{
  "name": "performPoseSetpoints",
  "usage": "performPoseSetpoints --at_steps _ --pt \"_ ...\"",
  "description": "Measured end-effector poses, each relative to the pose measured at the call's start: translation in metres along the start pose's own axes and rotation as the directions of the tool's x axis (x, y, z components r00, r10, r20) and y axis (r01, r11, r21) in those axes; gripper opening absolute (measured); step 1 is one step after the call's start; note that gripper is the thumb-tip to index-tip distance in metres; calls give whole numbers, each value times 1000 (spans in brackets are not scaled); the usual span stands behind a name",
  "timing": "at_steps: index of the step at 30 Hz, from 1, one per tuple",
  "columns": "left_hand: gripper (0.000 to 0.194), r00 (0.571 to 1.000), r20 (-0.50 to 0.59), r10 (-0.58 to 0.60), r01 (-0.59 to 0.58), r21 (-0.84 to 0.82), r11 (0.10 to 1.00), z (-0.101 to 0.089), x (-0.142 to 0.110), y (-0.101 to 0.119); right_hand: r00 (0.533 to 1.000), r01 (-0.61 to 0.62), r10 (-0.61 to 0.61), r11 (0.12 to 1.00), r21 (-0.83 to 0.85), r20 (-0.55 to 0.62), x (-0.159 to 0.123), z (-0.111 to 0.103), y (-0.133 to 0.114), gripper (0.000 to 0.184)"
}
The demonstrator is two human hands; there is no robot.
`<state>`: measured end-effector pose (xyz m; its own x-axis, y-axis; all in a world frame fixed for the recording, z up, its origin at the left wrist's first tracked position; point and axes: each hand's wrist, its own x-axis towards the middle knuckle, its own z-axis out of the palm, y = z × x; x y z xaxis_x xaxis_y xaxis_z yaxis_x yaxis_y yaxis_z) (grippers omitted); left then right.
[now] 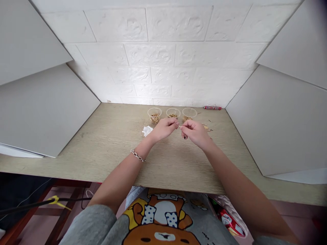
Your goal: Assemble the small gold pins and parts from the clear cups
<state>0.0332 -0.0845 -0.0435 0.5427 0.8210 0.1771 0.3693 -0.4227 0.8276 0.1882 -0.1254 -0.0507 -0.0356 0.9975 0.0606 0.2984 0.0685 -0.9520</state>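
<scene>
Above the middle of the table, my left hand (166,127) and my right hand (193,132) face each other with their fingertips pinched. A thin, pale stick-like piece (179,126) shows in the small gap between them. It comes out of my right fingertips, and its other end reaches my left ones; it is too small to name. Just behind the hands are three clear plastic cups: the left cup (154,111) and the right cup (189,112) hold gold-coloured bits, and the middle cup (173,113) holds darker gold ones. My hands partly cover the middle and right cups.
Crumpled white tissue (147,130) lies left of my left wrist. Thin loose sticks (206,127), some dark, are scattered right of my right hand. A red tube (212,108) rests against the white brick-pattern wall (163,54). Grey panels flank the wooden table (102,136).
</scene>
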Motion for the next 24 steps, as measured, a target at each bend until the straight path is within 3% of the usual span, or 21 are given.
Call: performPoseSetpoints --at_steps 4,8,12,15,18,21,24 --pt "29 1000 -8 -8 8 -21 1000 1 1 -3 998 46 -49 995 -93 -36 -2 0 1 12" --pt "30 1000 3 13 -12 -77 997 2 4 -9 998 49 -50 998 -29 -25 0 1 5 13" --pt "32 999 11 43 -41 -105 994 2 5 -13 999 -50 49 965 257 11 3 6 9 17" --pt "31 998 17 63 -60 -116 991 2 5 -14 980 -201 174 835 511 101 4 9 9 23" --pt "31 998 26 63 -60 -118 991 1 4 -13 960 -278 219 751 599 172 3 10 9 24" --pt "30 998 34 59 -56 -90 994 -1 3 -10 978 -210 167 832 514 129 4 9 11 23" --pt "29 998 41 48 -45 -62 997 -3 2 -8 997 -71 62 958 278 42 3 8 11 20"
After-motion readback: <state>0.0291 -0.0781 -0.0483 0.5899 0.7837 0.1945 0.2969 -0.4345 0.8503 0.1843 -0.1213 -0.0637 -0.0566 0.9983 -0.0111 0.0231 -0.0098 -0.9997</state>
